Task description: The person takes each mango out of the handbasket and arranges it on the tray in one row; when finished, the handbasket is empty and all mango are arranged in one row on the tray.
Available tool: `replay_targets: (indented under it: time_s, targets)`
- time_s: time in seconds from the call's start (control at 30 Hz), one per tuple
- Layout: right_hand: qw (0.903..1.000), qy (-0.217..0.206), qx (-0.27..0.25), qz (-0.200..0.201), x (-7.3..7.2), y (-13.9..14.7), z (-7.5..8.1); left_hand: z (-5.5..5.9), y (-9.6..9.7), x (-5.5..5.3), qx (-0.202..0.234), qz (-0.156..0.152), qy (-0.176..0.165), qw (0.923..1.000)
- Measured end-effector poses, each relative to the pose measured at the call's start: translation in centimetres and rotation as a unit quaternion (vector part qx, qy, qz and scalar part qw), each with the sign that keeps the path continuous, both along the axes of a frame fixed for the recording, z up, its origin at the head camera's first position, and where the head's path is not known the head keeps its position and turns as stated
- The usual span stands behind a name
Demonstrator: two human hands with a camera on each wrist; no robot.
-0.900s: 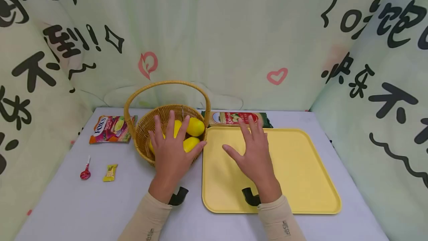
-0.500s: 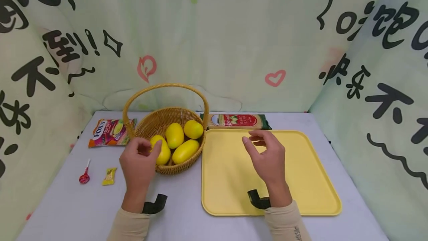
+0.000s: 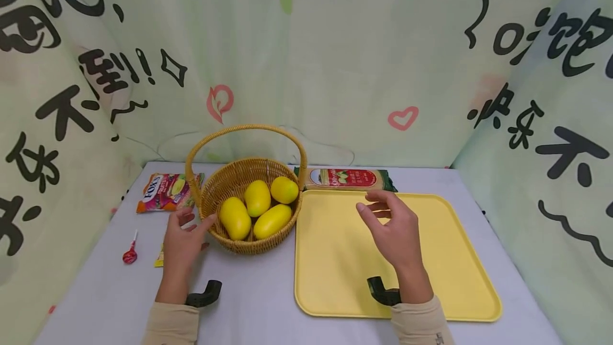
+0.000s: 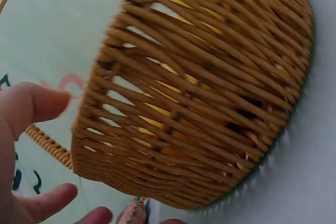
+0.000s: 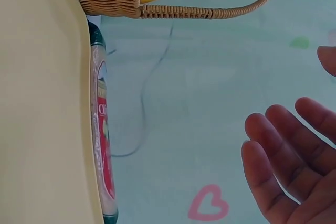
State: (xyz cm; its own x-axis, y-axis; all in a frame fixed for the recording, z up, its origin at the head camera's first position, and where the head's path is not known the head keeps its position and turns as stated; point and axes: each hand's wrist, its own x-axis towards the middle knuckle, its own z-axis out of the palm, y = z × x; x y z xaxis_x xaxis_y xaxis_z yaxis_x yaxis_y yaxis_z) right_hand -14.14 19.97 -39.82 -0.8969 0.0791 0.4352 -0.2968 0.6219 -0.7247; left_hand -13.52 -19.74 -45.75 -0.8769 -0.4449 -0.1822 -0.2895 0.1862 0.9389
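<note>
A wicker basket (image 3: 251, 248) with a tall arched handle holds several smooth yellow fruits, such as this oval one (image 3: 272, 221). Beside its left rim is my left hand (image 3: 181, 246), fingers loosely bent and holding nothing. In the left wrist view a small gap separates the thumb from the basket's woven wall (image 4: 194, 87). Above the yellow tray (image 3: 335, 292) hovers my right hand (image 3: 397, 236), its fingers and thumb apart with nothing between them. The right wrist view shows that hand (image 5: 294, 177) away from the tray's edge.
Behind the tray lies a long package (image 3: 345, 179) with a red label. A FOX'S candy bag (image 3: 165, 193) is left of the basket. Nearer lie a red lollipop (image 3: 130, 254) and a yellow wrapped candy (image 3: 159, 260), partly hidden by the left hand. Printed cloth walls surround the table.
My left hand has moved from in front of the basket to its left side. My right hand's spread fingers have bent loosely, and it has shifted slightly right. The head view has shifted a little.
</note>
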Motion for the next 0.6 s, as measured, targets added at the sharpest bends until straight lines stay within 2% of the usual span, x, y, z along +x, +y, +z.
replay_targets:
  time_s: [0.07, 0.2, 0.3, 0.6]
  targets:
    - [1.0, -0.001, 0.002, 0.005, -0.1, 0.0, 0.0, -0.1, -0.7, -0.1, 0.071, -0.032, -0.024, 0.9967]
    - [0.9997, -0.007, 0.012, 0.02, -0.3, 0.0, -0.1, -0.4, -1.5, -0.5, 0.179, -0.077, -0.041, 0.98]
    - [0.9994, -0.016, 0.018, 0.024, -0.3, -0.1, -0.3, -0.7, -1.8, -0.7, 0.219, -0.095, -0.036, 0.9704]
    - [0.9987, -0.032, 0.029, 0.028, -0.4, -0.1, -0.4, -1.3, -2.7, -0.7, 0.297, -0.137, -0.009, 0.945]
